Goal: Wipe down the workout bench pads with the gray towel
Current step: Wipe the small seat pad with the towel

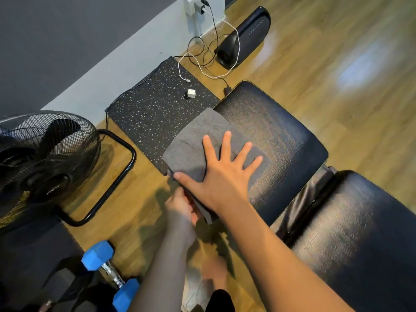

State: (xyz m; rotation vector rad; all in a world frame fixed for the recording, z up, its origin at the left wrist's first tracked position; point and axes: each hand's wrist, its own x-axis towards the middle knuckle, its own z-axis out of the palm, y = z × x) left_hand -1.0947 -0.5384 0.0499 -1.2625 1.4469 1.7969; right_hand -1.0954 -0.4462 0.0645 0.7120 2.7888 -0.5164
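A person's right hand [221, 174] lay flat, fingers spread and gripping nothing, on a folded gray towel [198, 143] pressed to the left edge of a black workout bench pad [276, 140] in a room with a wood-look floor [326, 52]. The towel — a soft, matte charcoal square with a faint nap and a crease across its top — covered the pad's near-left portion and overhung the edge toward 9 o'clock, above a black speckled rubber mat [153, 109]. The left hand [180, 206], in shadow at about 7 o'clock from the right hand, was curled at the pad's edge beneath the towel; whether it actually gripped the cloth or the pad could not be told. The pad's cracked, glossy vinyl caught the light, and a second bench pad [360, 233] — equally shiny — sat at 4 o'clock across a dark gap. At 9 o'clock stood a black floor fan [45, 158] on a tubular base, and at 7 o'clock a blue-ended dumbbell [110, 273] lay on the floor. On the mat at 12 o'clock from the towel rested a small white cube-shaped plug [191, 93], with a white cable [227, 30] and black cables trailing toward a wall outlet, and a black speaker [245, 34] stood on the floor at 1 o'clock.
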